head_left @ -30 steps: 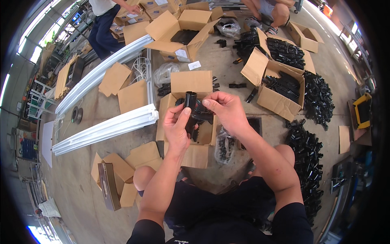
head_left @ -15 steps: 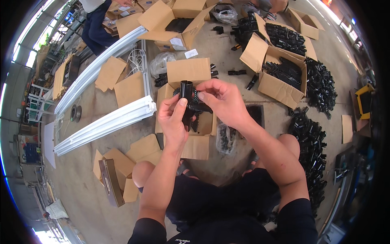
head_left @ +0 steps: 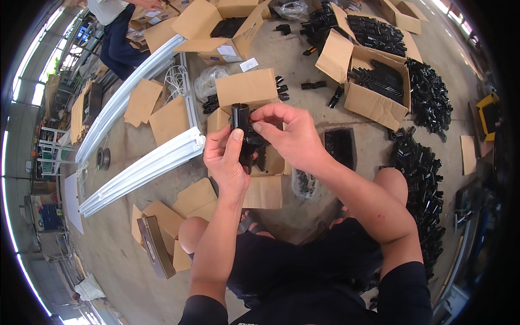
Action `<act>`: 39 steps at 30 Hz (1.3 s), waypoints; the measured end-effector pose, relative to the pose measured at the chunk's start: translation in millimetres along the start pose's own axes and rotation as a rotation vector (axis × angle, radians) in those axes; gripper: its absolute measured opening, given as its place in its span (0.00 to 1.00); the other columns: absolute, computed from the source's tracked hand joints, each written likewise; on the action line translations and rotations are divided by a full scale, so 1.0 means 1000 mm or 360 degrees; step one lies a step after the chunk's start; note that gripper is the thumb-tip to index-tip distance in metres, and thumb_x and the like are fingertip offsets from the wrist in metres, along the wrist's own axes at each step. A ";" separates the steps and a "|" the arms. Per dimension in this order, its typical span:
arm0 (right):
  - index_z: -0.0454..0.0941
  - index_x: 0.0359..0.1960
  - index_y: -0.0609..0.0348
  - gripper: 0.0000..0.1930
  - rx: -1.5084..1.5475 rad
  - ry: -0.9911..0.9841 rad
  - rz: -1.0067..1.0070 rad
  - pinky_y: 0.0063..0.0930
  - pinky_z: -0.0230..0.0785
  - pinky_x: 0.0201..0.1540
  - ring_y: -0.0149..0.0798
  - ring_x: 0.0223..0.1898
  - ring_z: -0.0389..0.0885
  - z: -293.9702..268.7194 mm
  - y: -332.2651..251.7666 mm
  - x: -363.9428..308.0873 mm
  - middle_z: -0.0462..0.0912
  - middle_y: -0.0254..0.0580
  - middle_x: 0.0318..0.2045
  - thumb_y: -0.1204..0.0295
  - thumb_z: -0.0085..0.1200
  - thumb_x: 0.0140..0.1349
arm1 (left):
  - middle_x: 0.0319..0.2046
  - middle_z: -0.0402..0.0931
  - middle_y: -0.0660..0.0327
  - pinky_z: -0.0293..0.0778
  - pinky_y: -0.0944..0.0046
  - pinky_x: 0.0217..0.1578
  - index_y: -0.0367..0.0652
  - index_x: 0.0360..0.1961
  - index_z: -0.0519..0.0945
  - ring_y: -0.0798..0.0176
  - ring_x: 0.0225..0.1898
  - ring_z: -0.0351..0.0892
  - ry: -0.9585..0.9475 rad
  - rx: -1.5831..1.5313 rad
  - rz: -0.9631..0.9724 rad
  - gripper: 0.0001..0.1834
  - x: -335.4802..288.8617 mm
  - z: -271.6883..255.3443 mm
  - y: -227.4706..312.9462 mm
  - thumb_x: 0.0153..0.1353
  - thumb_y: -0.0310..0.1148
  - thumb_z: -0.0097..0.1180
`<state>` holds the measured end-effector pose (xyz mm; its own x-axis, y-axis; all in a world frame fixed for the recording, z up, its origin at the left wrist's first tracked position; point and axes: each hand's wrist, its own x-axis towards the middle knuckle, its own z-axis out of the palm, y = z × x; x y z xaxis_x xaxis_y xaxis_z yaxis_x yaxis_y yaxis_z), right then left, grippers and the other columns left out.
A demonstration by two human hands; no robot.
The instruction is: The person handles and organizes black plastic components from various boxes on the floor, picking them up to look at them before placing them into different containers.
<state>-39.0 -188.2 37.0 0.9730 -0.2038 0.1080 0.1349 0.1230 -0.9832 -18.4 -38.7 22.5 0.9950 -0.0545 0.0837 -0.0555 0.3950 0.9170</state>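
Observation:
My left hand [head_left: 226, 165] is closed around a black tubular pipe fitting [head_left: 240, 115], held upright with the thumb along its near side. Against the fitting's right side, the thumb and fingertips of my right hand [head_left: 297, 136] are pinched together. Whatever sits between those fingertips is too small to make out. Below both hands stands an open cardboard box [head_left: 246, 88] with black ribbed parts in it, partly hidden by my hands and the fitting.
Heaps of black fittings [head_left: 417, 179] lie to the right, beside an open carton [head_left: 374, 111] of black parts. Long white metal profiles [head_left: 143, 170] lie at left. A black tray [head_left: 340, 147] and a plastic bag [head_left: 304, 183] are near my feet. Another person [head_left: 116, 38] is at far left.
The view has shifted slightly. Both hands keep their hold; the right fingertips stay at the fitting's side, and the fitting's lower part has turned a little.

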 end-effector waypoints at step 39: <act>0.84 0.35 0.65 0.06 -0.0603 -0.0118 -0.0360 0.38 0.72 0.45 0.46 0.40 0.79 -0.012 -0.006 -0.001 0.83 0.47 0.32 0.74 0.61 0.62 | 0.38 0.85 0.53 0.80 0.70 0.26 0.38 0.46 0.77 0.70 0.31 0.84 -0.0058 -0.0010 0.0030 0.09 0.001 -0.004 -0.002 0.66 0.23 0.61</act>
<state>-42.9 -200.4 41.4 0.9397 -0.1128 0.3229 0.2810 -0.2838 -0.9168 -16.5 -36.0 18.7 0.9901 -0.0802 0.1152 -0.0737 0.4018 0.9127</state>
